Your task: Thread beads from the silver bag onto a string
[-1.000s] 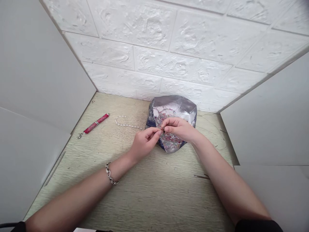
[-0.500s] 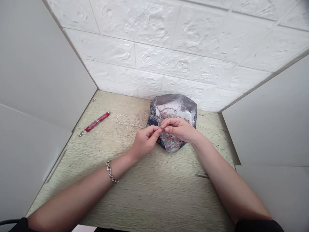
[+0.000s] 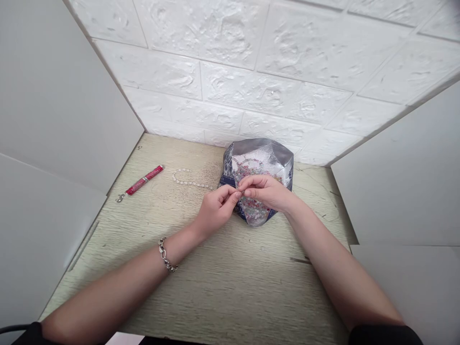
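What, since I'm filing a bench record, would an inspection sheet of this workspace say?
Surface: pale, grainy tabletop.
Job's things: silvery-lined container near the back wall, holding small multicoloured beads; pale bead strand lies to its left, running toward the left hand.
Clutter: red pen-like item at left; dark slivers by the right forearm.
Hands: left hand and right hand pinch close together over the container; anything between the fingertips is too small to tell. Chain bracelet on left wrist.
Cables: dark cord, lower left; its ends are not visible.
Surroundings: white brick-patterned wall behind; light-grey panels on both sides.
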Tool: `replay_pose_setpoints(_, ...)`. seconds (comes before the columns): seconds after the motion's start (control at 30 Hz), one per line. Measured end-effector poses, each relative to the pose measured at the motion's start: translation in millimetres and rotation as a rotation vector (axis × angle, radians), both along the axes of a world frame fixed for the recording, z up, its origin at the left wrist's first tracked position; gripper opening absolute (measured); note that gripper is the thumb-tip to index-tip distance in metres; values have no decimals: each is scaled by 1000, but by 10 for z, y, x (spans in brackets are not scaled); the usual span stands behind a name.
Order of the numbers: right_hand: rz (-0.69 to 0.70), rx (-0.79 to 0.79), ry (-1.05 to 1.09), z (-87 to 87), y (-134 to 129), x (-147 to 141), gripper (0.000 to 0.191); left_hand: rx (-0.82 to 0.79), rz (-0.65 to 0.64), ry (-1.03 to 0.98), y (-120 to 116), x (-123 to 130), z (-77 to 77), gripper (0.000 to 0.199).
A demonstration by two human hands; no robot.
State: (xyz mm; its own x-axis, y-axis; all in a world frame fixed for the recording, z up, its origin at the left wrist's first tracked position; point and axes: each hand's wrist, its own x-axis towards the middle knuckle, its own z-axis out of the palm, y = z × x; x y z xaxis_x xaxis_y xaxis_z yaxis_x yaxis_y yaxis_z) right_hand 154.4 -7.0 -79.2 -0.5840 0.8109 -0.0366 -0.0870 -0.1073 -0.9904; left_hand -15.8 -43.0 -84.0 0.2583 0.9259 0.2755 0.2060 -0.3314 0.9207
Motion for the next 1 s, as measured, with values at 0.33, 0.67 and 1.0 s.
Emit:
replay_pose_setpoints(0.33, -34, -22, 11, 3, -7, -22, 12, -48, 3, -32, 1, 5, 7, 23)
replay_pose_setpoints(0.67, -65, -13, -30, 32, -19, -48, 10, -77, 22, -29, 14, 7, -9, 23)
replay_pose_setpoints(1.0, -205, 463, -449, 305, -107, -90, 7, -167, -20, -196, 61, 4, 5, 23)
